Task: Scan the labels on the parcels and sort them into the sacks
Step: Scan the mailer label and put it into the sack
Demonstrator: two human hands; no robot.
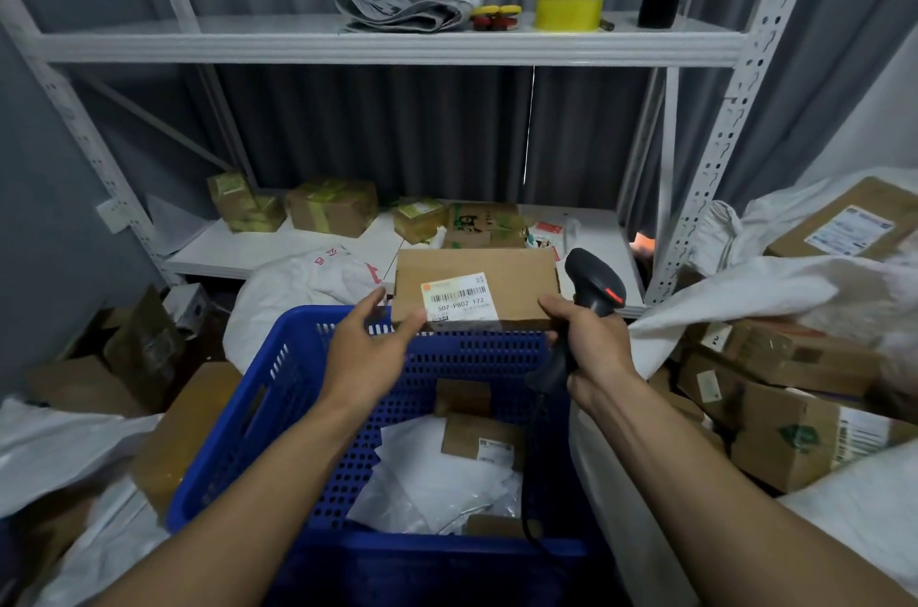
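while the left hand (367,348), fingers spread, steadies the brown cardboard parcel (501,266), aim the black scanner (593,283) clenched in the right hand (591,340) at its white label (459,297).

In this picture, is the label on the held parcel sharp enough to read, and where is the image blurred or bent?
Head view: the label on the parcel is sharp, its large code readable, small print not; the white sack at right is smeared; the rack upright leans from wide-angle distortion; light is dim.

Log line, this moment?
left hand touches flat brown cardboard parcel | right hand grips black barcode scanner | parcel at blue plastic basket far rim
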